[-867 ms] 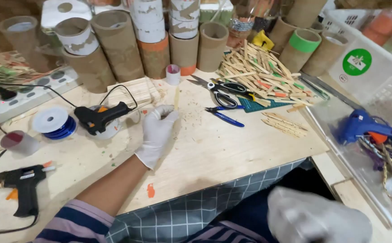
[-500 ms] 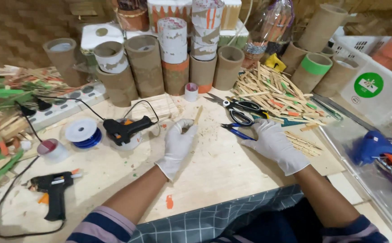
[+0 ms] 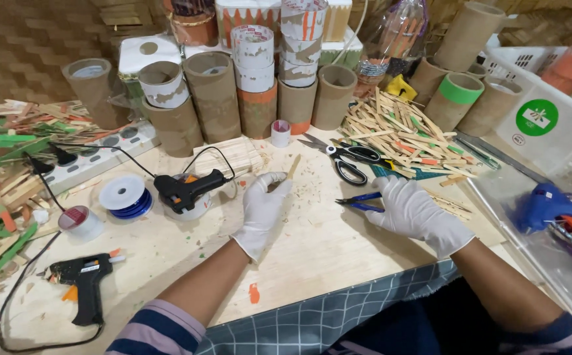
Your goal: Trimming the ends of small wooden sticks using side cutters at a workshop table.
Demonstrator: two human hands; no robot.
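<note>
The left hand [image 3: 261, 212], in a white glove, pinches a thin wooden stick [image 3: 292, 167] between thumb and fingertips, holding it up off the table [image 3: 312, 256] with its free end pointing away, so the whole length stays clear. The right hand [image 3: 417, 213], also gloved, lies closed over the blue handles of a small pair of pliers [image 3: 358, 201] resting on the table just beside the stick hand. A black glue gun [image 3: 187, 189] stands propped near the left hand, nozzle kept off the wood. Scissors [image 3: 348, 160] and a heap of sticks [image 3: 397, 135] lie within reach behind.
</note>
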